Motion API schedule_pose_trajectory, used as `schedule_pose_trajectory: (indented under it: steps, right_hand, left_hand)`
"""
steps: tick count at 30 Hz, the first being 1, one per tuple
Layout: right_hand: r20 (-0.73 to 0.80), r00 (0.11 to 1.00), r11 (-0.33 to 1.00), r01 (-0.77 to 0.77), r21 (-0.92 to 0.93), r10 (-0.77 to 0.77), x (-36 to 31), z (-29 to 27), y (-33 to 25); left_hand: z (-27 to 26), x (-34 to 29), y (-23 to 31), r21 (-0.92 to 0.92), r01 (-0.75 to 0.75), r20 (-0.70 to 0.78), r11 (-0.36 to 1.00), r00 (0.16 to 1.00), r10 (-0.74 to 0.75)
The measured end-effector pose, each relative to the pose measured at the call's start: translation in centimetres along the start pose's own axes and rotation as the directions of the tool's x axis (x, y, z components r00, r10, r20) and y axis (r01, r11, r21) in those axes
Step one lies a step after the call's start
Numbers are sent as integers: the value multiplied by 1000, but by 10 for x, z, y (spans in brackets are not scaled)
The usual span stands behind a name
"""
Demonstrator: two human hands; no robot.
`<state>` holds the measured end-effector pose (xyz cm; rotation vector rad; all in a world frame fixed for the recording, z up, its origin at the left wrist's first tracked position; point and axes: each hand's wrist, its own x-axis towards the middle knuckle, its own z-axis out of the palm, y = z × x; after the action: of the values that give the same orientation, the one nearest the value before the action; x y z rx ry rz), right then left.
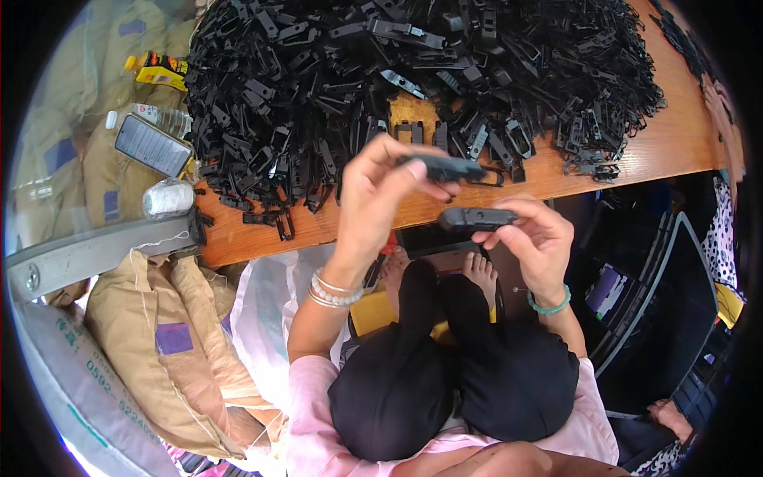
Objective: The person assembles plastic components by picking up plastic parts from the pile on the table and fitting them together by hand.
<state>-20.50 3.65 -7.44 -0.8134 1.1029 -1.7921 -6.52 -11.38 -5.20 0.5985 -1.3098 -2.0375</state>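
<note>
My left hand is closed around a long black plastic part, held just over the table's near edge. Slightly lower and to the right, my right hand pinches a second black plastic part with a rounded left end. The two parts are apart from each other. Beyond them a large heap of black plastic parts covers most of the wooden table. What exactly the parts belong to I cannot make out.
On the left stand a phone, a clear bottle, a yellow-labelled bottle and a white thread spool. Brown sacks lie lower left. A dark crate is at right; another person's hand shows lower right.
</note>
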Motion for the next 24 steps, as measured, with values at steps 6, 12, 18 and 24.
schedule_pose_trajectory:
  steps: [6,12,18,24]
  right_hand:
    - [-5,1000,999,12,-48,-13,-3,-3,-1]
    - [42,999,982,25,-186,-18,1,-12,-4]
    - [2,1000,941,-10,-338,11,-3,-14,-7]
    - [32,996,876,92,-473,-87,-6,-13,-1]
  left_hand:
    - [10,-15,13,535,53,81,843,990,-114]
    - [3,-22,1,337,247,169,909,934,-316]
    - [3,-29,2,589,-35,266,807,952,-153]
    - [6,-28,1,676,-107,182,729,983,-25]
